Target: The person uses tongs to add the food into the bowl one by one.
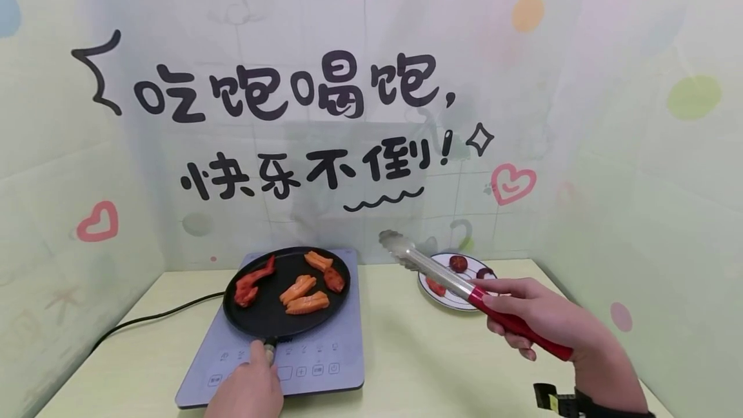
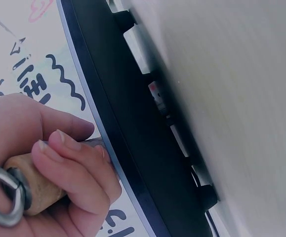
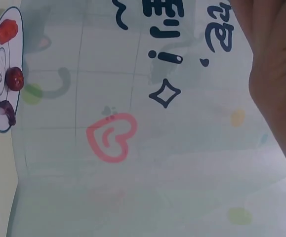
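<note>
I see pan (image 1: 267, 321): five food pieces (image 1: 298, 289) | plate (image 1: 449, 300): three morsels (image 1: 458, 264) | wall (image 1: 331, 231): "吃饱喝饱,快乐不倒!" | left hand (image 1: 246, 386) grips handle (image 1: 270, 348) | right hand (image 1: 545, 318) grips tongs (image 1: 441, 275)

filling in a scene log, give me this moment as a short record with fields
left hand: grips the wooden pan handle
right hand: holds the red-handled tongs
tongs' tips: off the table, nothing seen in them
pan: on the cooktop, bearing a red piece and four orange to brownish pieces
plate: right of the cooktop, bearing three food pieces
cable: black, left of the cooktop
</note>
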Action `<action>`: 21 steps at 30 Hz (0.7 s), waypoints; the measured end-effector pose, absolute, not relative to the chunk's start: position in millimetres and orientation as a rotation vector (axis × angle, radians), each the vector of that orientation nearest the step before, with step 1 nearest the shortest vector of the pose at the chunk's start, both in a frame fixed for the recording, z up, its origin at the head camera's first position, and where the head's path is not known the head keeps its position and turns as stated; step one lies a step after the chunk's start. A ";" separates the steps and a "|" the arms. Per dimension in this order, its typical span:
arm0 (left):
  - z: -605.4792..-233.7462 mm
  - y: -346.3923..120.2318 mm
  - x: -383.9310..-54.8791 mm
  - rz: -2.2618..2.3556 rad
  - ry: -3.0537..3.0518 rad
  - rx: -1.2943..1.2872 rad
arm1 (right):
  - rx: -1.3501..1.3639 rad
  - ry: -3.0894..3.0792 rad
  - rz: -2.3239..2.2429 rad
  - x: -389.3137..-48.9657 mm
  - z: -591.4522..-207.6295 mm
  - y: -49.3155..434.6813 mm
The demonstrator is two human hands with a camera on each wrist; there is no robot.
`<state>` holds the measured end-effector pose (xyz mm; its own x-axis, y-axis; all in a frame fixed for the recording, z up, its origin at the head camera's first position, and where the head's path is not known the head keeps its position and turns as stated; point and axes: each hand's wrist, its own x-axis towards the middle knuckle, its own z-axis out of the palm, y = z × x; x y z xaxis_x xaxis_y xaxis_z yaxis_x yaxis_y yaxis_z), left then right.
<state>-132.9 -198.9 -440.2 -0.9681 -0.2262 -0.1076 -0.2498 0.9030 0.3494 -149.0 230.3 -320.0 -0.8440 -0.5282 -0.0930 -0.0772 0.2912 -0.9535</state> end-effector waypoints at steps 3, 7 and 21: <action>-440.1 -199.6 -132.9 0.564 2.996 -0.384 | -0.477 2.256 -1.560 -148.6 -320.7 237.0; -440.5 -200.3 -132.4 0.559 2.998 -0.386 | -0.422 2.357 -1.515 -151.7 -324.3 240.0; -437.1 -199.2 -132.6 0.574 2.973 -0.380 | -0.213 2.539 -1.404 -168.9 -346.2 241.9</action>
<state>-132.6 -199.2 -437.1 -0.9651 -0.2250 -0.1343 -0.2588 0.8985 0.3545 -168.9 241.9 -346.2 -0.9624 -0.2374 -0.1318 -0.0145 0.5298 -0.8480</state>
